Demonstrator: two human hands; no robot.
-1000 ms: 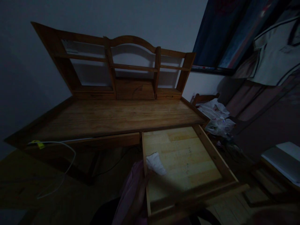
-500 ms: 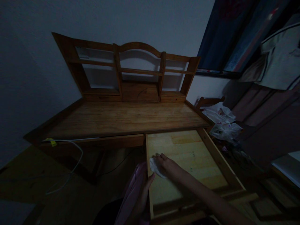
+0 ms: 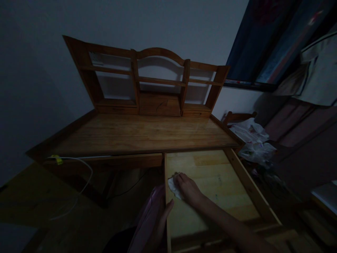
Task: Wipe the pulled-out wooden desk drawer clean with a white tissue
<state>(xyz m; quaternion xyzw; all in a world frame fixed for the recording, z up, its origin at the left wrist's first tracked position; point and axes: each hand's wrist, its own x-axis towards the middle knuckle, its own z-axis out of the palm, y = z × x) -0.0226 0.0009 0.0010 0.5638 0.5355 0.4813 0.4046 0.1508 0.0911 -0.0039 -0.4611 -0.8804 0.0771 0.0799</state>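
My right hand (image 3: 188, 188) presses a crumpled white cloth (image 3: 174, 187) against the bottom of a pulled-out wooden drawer (image 3: 205, 175), close to its left side. It could be a tissue; the dim light hides the detail. My left hand (image 3: 162, 223) grips the drawer's left side wall, its thumb over the top edge and the other fingers hidden outside. Small greenish marks show on the pale drawer bottom to the right of my right hand.
The drawer belongs to a wooden desk (image 3: 147, 131) with a shelf unit (image 3: 159, 82) at its back. A white cable (image 3: 88, 172) hangs over the front left edge. Plastic bags (image 3: 250, 131) lie on a chair at the right. Clothes (image 3: 319, 75) hang beside the window.
The view has shifted slightly, so the desk's shelf unit sits a little further right. My right hand and the cloth stay near the drawer's left side; my left hand keeps its place.
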